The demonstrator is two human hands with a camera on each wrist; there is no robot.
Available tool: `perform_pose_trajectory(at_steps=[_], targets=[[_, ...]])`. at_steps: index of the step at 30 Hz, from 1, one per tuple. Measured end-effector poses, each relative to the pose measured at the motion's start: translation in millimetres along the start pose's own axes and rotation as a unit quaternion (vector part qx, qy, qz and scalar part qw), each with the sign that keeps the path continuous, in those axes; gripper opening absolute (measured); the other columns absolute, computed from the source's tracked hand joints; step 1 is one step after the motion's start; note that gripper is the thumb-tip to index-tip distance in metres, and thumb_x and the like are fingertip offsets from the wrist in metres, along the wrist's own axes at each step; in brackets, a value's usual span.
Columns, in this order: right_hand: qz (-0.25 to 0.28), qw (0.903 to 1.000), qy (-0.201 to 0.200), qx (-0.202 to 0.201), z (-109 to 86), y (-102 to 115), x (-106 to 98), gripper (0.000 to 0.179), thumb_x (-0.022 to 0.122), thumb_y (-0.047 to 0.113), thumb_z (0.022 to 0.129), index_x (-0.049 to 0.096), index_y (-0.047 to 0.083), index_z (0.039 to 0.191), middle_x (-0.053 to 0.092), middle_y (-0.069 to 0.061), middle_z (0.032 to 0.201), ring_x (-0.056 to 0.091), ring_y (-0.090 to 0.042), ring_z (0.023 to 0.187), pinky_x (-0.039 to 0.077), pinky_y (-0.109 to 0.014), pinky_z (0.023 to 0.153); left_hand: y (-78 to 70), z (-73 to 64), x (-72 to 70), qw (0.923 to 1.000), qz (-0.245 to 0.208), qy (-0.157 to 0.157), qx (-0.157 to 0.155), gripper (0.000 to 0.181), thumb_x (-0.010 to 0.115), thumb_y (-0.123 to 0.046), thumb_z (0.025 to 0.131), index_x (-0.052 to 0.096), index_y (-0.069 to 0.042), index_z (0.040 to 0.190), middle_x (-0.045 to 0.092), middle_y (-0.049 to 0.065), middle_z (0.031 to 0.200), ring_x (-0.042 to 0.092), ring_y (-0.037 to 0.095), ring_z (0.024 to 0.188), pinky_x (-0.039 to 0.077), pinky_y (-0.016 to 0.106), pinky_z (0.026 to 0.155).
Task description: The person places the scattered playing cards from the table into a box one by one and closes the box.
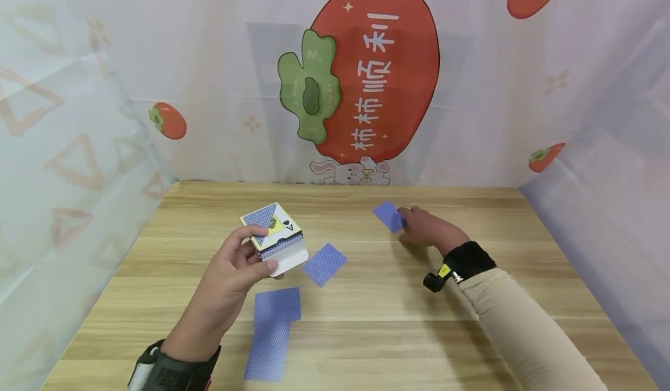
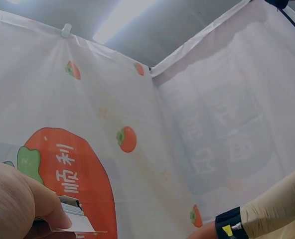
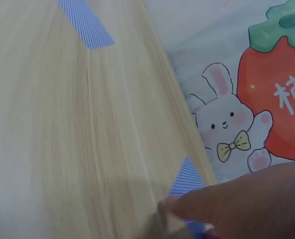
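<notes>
My left hand grips a playing-card box from its left side, thumb near the white flap, which stands open toward me. The box's face shows an ace and a blue checked pattern; the edges of cards show at its mouth. In the left wrist view, the thumb lies on the white flap. Toward the back of the table, my right hand pinches the right edge of a blue-backed playing card. Its fingers partly cover this card in the right wrist view, where the fingertips are blurred.
Another blue-backed card lies face down right of the box. Two overlapping blue-backed cards lie nearer me on the wooden table. A white printed cloth stands behind the table, with cloth at both sides.
</notes>
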State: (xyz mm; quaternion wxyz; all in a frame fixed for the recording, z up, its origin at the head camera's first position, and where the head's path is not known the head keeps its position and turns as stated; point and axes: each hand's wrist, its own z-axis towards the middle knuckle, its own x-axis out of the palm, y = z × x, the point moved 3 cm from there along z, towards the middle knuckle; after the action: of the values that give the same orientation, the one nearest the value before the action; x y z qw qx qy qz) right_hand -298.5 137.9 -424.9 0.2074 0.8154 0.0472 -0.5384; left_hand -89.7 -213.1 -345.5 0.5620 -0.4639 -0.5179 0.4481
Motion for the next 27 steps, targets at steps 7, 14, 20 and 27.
perform_pose_trajectory(at_steps=[7, 14, 20, 27], targets=[[0.03, 0.9979, -0.034, 0.046, 25.0, 21, 6, 0.085, 0.071, 0.031, 0.092, 0.025, 0.0, 0.156, 0.042, -0.03, 0.145, 0.043, -0.043, 0.128, 0.045, -0.059, 0.104, 3.9, -2.0, -0.3, 1.0, -0.002, -0.006, -0.005, 0.049, 0.064, 0.008, 0.091, 0.046, -0.013, 0.131, 0.046, 0.022, 0.131, 0.06, 0.022, 0.105, 0.059, 0.033, 0.078], [0.025, 0.9974, 0.061, 0.028, 25.4, 63, 5, 0.09, 0.081, 0.018, 0.077, 0.035, 0.011, 0.155, 0.051, -0.021, 0.13, 0.05, -0.035, 0.112, 0.051, -0.05, 0.09, 4.5, -1.1, -0.7, 1.0, 0.0, -0.003, 0.001, 0.049, 0.065, 0.008, 0.091, 0.047, -0.014, 0.131, 0.047, 0.021, 0.13, 0.061, 0.022, 0.105, 0.059, 0.035, 0.079], [0.002, 0.9956, 0.093, 0.005, 2.6, 84, 24, 0.092, 0.083, 0.021, 0.076, 0.036, 0.017, 0.155, 0.052, -0.015, 0.13, 0.048, -0.03, 0.111, 0.051, -0.047, 0.087, 3.7, 0.5, -0.5, 1.0, 0.002, 0.002, -0.001, 0.05, 0.065, 0.008, 0.09, 0.046, -0.013, 0.133, 0.047, 0.021, 0.131, 0.061, 0.022, 0.106, 0.059, 0.033, 0.079], [0.02, 0.9954, 0.071, -0.062, -39.5, 95, 47, 0.086, 0.084, 0.014, 0.073, 0.045, 0.011, 0.149, 0.047, -0.012, 0.125, 0.048, -0.027, 0.108, 0.053, -0.042, 0.081, 3.6, 1.1, 0.5, 0.9999, 0.01, 0.005, -0.007, 0.05, 0.065, 0.007, 0.091, 0.047, -0.014, 0.133, 0.045, 0.022, 0.134, 0.06, 0.023, 0.11, 0.059, 0.033, 0.081]])
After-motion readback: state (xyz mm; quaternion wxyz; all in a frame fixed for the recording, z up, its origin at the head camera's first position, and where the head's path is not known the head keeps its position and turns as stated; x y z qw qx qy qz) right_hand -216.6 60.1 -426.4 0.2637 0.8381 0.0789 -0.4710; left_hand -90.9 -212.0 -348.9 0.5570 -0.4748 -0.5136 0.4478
